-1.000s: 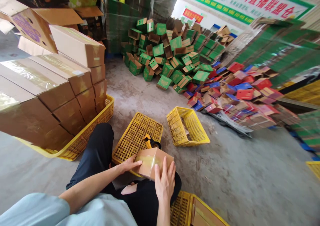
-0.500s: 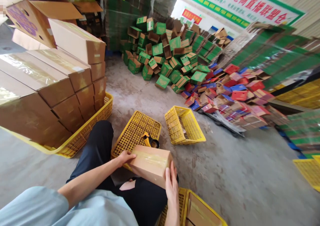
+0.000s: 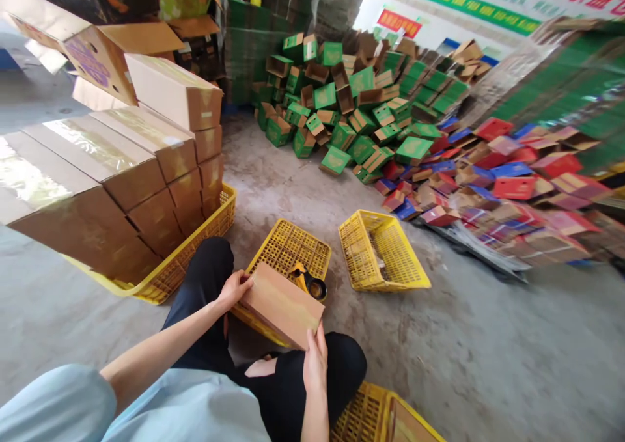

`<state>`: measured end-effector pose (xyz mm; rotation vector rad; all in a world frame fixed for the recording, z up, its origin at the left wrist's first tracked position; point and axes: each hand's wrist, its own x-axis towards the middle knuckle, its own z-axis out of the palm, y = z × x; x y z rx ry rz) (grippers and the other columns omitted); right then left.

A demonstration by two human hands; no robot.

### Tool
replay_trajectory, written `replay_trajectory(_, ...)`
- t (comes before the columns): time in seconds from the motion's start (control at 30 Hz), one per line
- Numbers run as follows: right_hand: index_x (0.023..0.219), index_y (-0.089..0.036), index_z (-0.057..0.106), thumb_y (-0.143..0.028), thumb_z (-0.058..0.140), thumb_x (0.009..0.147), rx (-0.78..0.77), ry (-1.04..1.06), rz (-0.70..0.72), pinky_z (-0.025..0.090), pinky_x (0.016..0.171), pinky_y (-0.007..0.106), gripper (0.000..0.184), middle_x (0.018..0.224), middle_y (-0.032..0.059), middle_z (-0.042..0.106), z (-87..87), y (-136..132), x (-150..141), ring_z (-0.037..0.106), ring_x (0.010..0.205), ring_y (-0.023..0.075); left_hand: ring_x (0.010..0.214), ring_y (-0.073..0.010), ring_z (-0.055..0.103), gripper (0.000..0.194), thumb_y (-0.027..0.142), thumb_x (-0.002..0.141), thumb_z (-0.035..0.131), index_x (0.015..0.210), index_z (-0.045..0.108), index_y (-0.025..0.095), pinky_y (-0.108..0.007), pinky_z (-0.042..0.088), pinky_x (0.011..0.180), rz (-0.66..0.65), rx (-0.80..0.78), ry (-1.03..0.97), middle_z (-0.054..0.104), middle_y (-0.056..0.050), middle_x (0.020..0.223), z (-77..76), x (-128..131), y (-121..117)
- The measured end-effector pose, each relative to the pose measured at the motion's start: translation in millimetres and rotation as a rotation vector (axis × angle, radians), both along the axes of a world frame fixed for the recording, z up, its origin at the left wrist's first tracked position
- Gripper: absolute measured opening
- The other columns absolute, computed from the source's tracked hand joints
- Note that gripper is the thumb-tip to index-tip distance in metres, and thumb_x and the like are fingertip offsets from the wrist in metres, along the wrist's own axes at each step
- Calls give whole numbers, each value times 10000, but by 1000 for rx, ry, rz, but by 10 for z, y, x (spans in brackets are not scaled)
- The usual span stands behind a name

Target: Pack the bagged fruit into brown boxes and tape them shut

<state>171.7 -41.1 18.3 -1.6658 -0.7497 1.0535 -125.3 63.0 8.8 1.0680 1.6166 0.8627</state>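
A long brown cardboard box (image 3: 283, 302) is held between my two hands, tilted above my lap. My left hand (image 3: 234, 290) grips its left end, thumb on the upper face. At the right end, my right hand (image 3: 316, 357) has its fingers along the edge; the underside of the box is hidden. Just beyond the box, a yellow and black tape dispenser (image 3: 307, 280) lies on an upturned yellow plastic crate (image 3: 293, 241).
Taped brown boxes (image 3: 122, 162) fill a yellow basket (image 3: 180, 266) on my left. An open yellow basket (image 3: 390, 253) stands at the front right, another crate (image 3: 364, 416) by my right knee. Green cartons (image 3: 336, 116) and red and blue cartons (image 3: 512, 181) are piled beyond.
The box has turned in my hands, so a different broad face now points up, and it has come slightly left over the crate. The view has swung to the left.
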Motion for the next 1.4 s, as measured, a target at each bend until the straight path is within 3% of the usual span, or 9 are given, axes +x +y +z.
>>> replay_trajectory(0.13, 1631, -89, 311, -823, 590, 718, -96, -42, -30, 458, 1147, 375, 1204, 1618, 176, 432, -200, 67, 14, 486, 1455, 311, 946, -244, 681, 239, 368, 866, 642, 975, 703, 165, -353, 522, 884, -22, 34, 83, 714, -85, 991, -61, 42, -56)
replay_trajectory(0.27, 1600, -57, 370, -829, 402, 839, -117, -360, 21, 406, 1189, 435, 1085, 1593, 221, 453, -266, 106, -31, 474, 1461, 341, 1224, -271, 631, 462, 293, 948, 507, 1387, 587, 171, -417, 497, 1065, -133, 224, 259, 635, -140, 1350, -122, 183, -175)
replay_trajectory(0.37, 1571, 48, 362, -758, 214, 954, -66, -685, 34, 304, 1235, 532, 1025, 1635, 293, 332, -233, 83, -192, 318, 1541, 391, 1482, -308, 433, 618, 272, 974, 456, 1579, 394, 158, -431, 416, 1183, -279, 367, 496, 381, -163, 1644, -165, 314, -313)
replay_trajectory(0.43, 1568, 86, 340, -703, 109, 993, -91, -913, 68, 266, 1222, 622, 1004, 1651, 312, 274, -180, 41, -320, 236, 1560, 440, 1576, -359, 250, 683, 323, 988, 465, 1619, 304, 117, -484, 344, 1233, -339, 428, 642, 209, -195, 1716, -181, 388, -413)
replay_trajectory(0.57, 1607, 22, 304, -620, 81, 1035, -175, -1154, 203, 203, 1200, 707, 888, 1674, 260, 258, -67, -37, -480, 192, 1568, 457, 1602, -400, 88, 791, 427, 990, 507, 1638, 227, 70, -596, 217, 1263, -428, 554, 835, 146, -251, 1711, -156, 521, -563)
replay_trajectory(0.87, 1572, 49, 365, -500, 195, 1070, -96, -1239, 383, 270, 1217, 627, 764, 1643, 293, 306, -111, 50, -562, 290, 1544, 427, 1590, -451, 49, 930, 563, 903, 647, 1618, 313, 72, -622, 198, 1250, -680, 583, 825, 94, -268, 1710, -25, 800, -611)
replay_trajectory(1.1, 1584, -102, 429, -270, 174, 1061, -51, -1212, 546, 304, 1229, 573, 606, 1657, 174, 360, -88, 205, -795, 312, 1554, 337, 1598, -406, 120, 901, 335, 846, 696, 1641, 304, 175, -611, 181, 1261, -835, 573, 742, 117, -210, 1723, 33, 755, -490)
replay_trajectory(1.27, 1615, -125, 369, -460, 206, 1088, -44, -1254, 580, 323, 1221, 561, 645, 1667, 157, 344, -32, 131, -765, 308, 1556, 341, 1593, -346, 205, 994, 392, 805, 770, 1654, 270, 266, -527, 224, 1278, -923, 579, 671, 173, -111, 1734, 27, 520, -366)
replay_trajectory(1.4, 1639, -159, 309, -562, 202, 1077, -73, -1281, 542, 316, 1212, 602, 700, 1679, 155, 317, 5, -59, -658, 299, 1557, 361, 1600, -319, 185, 993, 415, 830, 738, 1663, 227, 242, -512, 199, 1289, -901, 563, 702, 191, -107, 1731, -10, 240, -341)
